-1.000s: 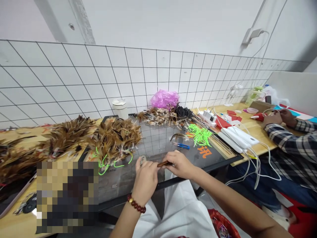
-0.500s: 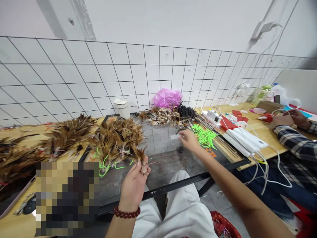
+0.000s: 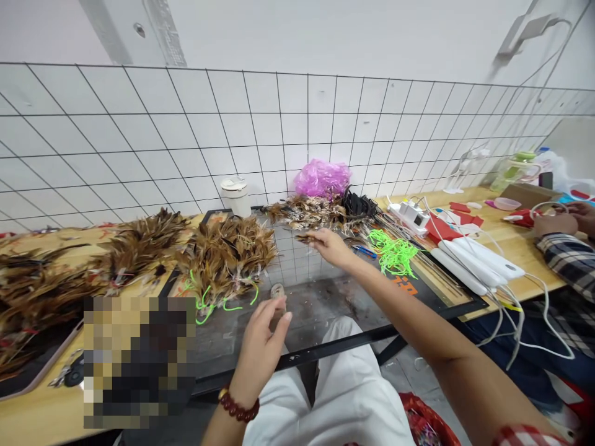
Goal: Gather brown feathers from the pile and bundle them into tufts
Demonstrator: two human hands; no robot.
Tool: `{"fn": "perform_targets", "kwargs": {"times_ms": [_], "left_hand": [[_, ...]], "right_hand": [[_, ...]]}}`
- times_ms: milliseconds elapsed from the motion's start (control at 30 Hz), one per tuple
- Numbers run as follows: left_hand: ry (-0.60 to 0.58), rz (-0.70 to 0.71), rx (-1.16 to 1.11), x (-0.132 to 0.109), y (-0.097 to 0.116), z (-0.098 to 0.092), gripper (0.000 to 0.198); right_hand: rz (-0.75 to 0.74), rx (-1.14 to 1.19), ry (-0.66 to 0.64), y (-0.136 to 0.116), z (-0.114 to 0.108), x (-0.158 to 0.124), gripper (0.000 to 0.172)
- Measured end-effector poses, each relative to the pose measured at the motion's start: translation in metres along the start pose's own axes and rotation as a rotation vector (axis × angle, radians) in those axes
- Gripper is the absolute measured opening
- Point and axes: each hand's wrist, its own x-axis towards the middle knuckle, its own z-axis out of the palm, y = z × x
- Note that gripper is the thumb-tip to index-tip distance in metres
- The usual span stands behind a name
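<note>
Right hand (image 3: 332, 248), arm stretched forward over the dark tabletop (image 3: 309, 310), fingers pinched round a small brown feather tuft (image 3: 304, 238); left hand (image 3: 263, 341) nearer, half open, seemingly bare, thumb apart; brown feather heap (image 3: 227, 251) leftward; blue-handled tool (image 3: 365, 251) and green cords (image 3: 393, 253) beside the right forearm; white cup (image 3: 236, 197) and pink plastic bag (image 3: 322, 178) behind.

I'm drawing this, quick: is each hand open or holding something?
Left hand: open, nothing visible in it.
Right hand: closed, pinching something brown, likely feathers.
</note>
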Motion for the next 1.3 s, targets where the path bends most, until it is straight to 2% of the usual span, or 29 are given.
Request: {"fn": "perform_targets", "kwargs": {"times_ms": [67, 133, 267, 367, 467, 567, 600, 633, 667, 700, 733, 767, 800, 833, 867, 933, 967, 1000, 1067, 1100, 1133, 1167, 1233, 1267, 1300], "left_hand": [[-0.020, 0.056, 0.199, -0.010, -0.004, -0.018, 0.034], [-0.060, 0.055, 0.306, -0.018, -0.007, -0.031, 0.036], [-0.008, 0.053, 0.389, -0.017, -0.016, -0.040, 0.039], [-0.025, 0.071, 0.416, -0.011, -0.026, -0.032, 0.036], [-0.066, 0.121, 0.450, -0.013, -0.028, -0.011, 0.033], [-0.060, 0.169, 0.442, -0.028, -0.009, 0.012, 0.033], [-0.125, 0.207, 0.382, -0.034, 0.002, 0.016, 0.033], [-0.268, 0.257, 0.276, -0.040, 0.016, 0.017, 0.034], [-0.461, 0.293, 0.139, -0.045, 0.031, 0.014, 0.033], [-0.689, 0.299, 0.001, -0.048, 0.044, 0.006, 0.030], [-0.931, 0.299, -0.116, -0.050, 0.055, -0.005, 0.026], [-1.063, 0.274, -0.209, -0.050, 0.063, -0.017, 0.028], [-1.049, 0.218, -0.240, -0.047, 0.066, -0.030, 0.029], [-0.924, 0.168, -0.239, -0.043, 0.065, -0.042, 0.028], [-0.771, 0.104, -0.191, -0.037, 0.060, -0.051, 0.025], [-0.383, 0.037, -0.053, -0.024, 0.040, -0.058, 0.027], [-0.213, 0.021, 0.034, -0.018, 0.029, -0.056, 0.028], [-0.111, 0.031, 0.129, -0.013, 0.017, -0.052, 0.027], [-0.081, 0.127, 0.326, -0.008, -0.002, -0.039, 0.027], [-0.089, 0.173, 0.424, -0.008, -0.010, -0.033, 0.028], [-0.107, 0.211, 0.511, -0.009, -0.016, -0.028, 0.030], [-0.133, 0.248, 0.577, -0.011, -0.021, -0.024, 0.032], [-0.177, 0.325, 0.655, -0.016, -0.028, -0.021, 0.036], [-0.191, 0.352, 0.674, -0.019, -0.031, -0.020, 0.037], [-0.191, 0.374, 0.687, -0.021, -0.034, -0.020, 0.037]], "right_hand": [[0.101, -0.285, -0.055, 0.015, -0.005, 0.026, 0.041], [0.176, -0.337, -0.104, 0.027, -0.002, 0.041, 0.042], [0.218, -0.398, -0.116, 0.047, 0.011, 0.040, 0.024], [0.221, -0.447, -0.035, 0.057, 0.016, 0.028, 0.028], [0.217, -0.461, 0.015, 0.059, 0.023, 0.023, 0.026], [0.194, -0.445, 0.012, 0.046, 0.038, 0.023, 0.022], [0.167, -0.425, -0.011, 0.040, 0.042, 0.020, 0.024], [0.130, -0.397, -0.056, 0.033, 0.043, 0.013, 0.026], [0.073, -0.355, -0.136, 0.026, 0.041, 0.003, 0.027], [-0.057, -0.244, -0.336, 0.021, 0.033, -0.011, 0.029], [-0.134, -0.130, -0.598, 0.017, 0.021, -0.028, 0.028], [-0.128, -0.042, -0.908, 0.015, 0.004, -0.046, 0.026], [-0.058, 0.010, -1.167, 0.014, -0.016, -0.062, 0.023], [0.039, 0.017, -1.302, 0.013, -0.038, -0.075, 0.020], [0.131, -0.036, -1.342, 0.012, -0.059, -0.082, 0.019], [0.182, -0.190, -1.230, 0.009, -0.089, -0.078, 0.018], [0.146, -0.186, -1.126, 0.007, -0.095, -0.067, 0.021], [0.081, -0.155, -0.979, 0.005, -0.094, -0.052, 0.024], [-0.063, -0.121, -0.571, 0.003, -0.077, -0.019, 0.025], [-0.086, -0.134, -0.342, 0.004, -0.064, -0.006, 0.025], [-0.077, -0.151, -0.239, 0.005, -0.051, 0.002, 0.028], [-0.053, -0.167, -0.189, 0.007, -0.039, 0.004, 0.030], [-0.007, -0.196, -0.160, 0.009, -0.028, -0.016, 0.030], [0.002, -0.207, -0.185, 0.009, -0.032, -0.036, 0.030], [0.001, -0.211, -0.284, 0.006, -0.041, -0.061, 0.031]]}}
